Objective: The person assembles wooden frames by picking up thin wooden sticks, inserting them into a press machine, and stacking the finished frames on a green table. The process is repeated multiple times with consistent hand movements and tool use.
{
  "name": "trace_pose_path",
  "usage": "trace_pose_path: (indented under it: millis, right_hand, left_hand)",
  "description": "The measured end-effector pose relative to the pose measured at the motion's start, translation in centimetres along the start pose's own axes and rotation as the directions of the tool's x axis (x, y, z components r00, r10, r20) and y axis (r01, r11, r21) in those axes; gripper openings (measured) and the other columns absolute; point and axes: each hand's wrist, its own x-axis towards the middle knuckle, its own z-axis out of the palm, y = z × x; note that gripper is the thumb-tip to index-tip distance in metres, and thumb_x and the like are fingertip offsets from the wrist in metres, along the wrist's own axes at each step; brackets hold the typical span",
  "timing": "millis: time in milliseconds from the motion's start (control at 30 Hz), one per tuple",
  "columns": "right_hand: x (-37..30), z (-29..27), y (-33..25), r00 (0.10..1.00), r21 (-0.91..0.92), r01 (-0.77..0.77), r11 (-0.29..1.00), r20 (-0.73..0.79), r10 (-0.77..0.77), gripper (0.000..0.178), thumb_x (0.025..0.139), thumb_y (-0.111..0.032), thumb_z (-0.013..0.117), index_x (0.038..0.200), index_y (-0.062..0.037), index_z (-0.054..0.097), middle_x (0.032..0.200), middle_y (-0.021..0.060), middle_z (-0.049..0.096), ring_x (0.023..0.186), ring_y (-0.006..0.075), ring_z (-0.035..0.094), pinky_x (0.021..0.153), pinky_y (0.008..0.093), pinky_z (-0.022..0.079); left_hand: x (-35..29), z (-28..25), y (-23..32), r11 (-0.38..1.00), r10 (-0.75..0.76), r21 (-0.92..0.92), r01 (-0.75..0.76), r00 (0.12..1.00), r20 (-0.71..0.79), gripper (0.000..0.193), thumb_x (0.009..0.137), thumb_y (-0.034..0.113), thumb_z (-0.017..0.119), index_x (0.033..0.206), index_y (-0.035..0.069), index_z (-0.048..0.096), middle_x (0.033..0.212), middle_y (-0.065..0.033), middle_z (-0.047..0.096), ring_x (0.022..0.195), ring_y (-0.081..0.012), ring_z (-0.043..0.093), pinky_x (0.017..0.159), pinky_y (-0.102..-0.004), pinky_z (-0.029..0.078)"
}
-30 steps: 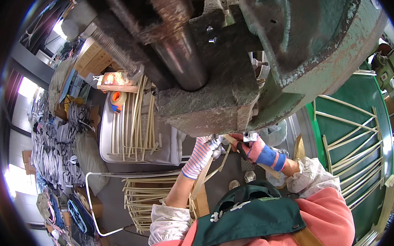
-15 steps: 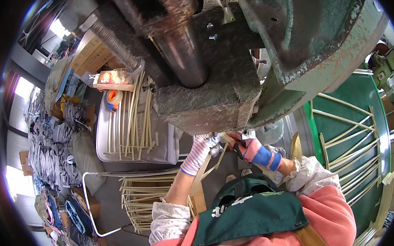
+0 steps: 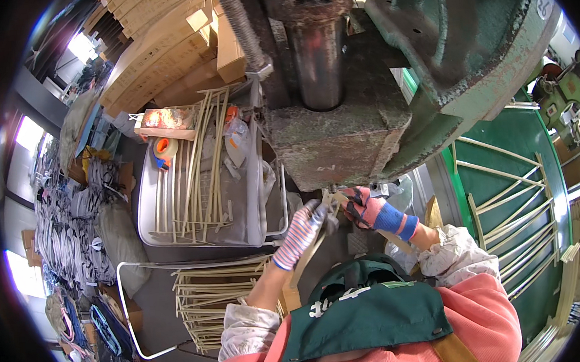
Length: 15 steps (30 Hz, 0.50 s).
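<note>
Big green press machine (image 3: 466, 47) fills top of view, its rusty ram block (image 3: 340, 139) hanging just above both hands. Right side: green round bin (image 3: 530, 142) with loose pale strips inside. Left of the press: grey tray (image 3: 147, 188) on the counter, holding long pale strips (image 3: 197, 166), a tape roll (image 3: 165, 148) and a plastic bag. Below the tray, white wire rack (image 3: 129, 301) with a stack of more strips (image 3: 204, 303). Person wears pink sleeves and a dark green apron (image 3: 369, 314). Left hand (image 3: 302, 233), striped glove, fingers curled closed around a pale strip (image 3: 316, 245) that slants down toward the body. Right hand (image 3: 364, 210), red and blue glove, pinched shut on the strip's upper end right under the ram block. Both hands nearly touching.
</note>
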Motion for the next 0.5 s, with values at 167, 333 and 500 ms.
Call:
trace_pose_path:
  millis: [167,333,500]
  right_hand:
    - [0.5,0.3,0.3,0.987,-0.166,0.153,0.974,-0.021,-0.159,0.034,0.092,-0.017,0.051,0.124,-0.0070,0.050,0.073,-0.0008,0.058,0.058,0.0060,0.051,0.047,0.0219,0.040]
    - [-0.2,-1.0,-0.5,0.985,0.058,-0.100,0.993,0.150,0.090,0.036,0.093,-0.023,0.050,0.125,-0.0090,0.045,0.074,0.0034,0.060,0.043,0.0082,0.051,0.036,0.0199,0.036]
    - [1.4,-1.8,1.2,0.973,-0.503,0.225,0.834,0.070,-0.220,0.040,0.092,-0.020,0.048,0.128,-0.0031,0.043,0.088,0.0048,0.062,0.061,0.0140,0.059,0.049,0.0280,0.046]
  left_hand:
    - [0.1,-1.1,-1.3,0.997,-0.012,-0.071,0.019,0.996,0.093,0.025,0.093,0.025,0.053,0.081,0.003,0.056,0.059,0.0019,0.050,0.049,-0.0034,0.045,0.046,-0.0198,0.036]
    - [0.3,-0.9,-1.3,0.995,-0.051,-0.087,0.057,0.996,0.067,0.021,0.092,0.023,0.055,0.093,0.002,0.054,0.062,0.0012,0.051,0.049,-0.0044,0.045,0.046,-0.0200,0.036]
    - [-0.1,-0.7,-0.5,0.991,-0.041,-0.125,0.054,0.994,0.105,0.020,0.091,0.019,0.055,0.099,0.002,0.050,0.066,-0.0011,0.054,0.048,-0.0058,0.045,0.047,-0.0212,0.037]
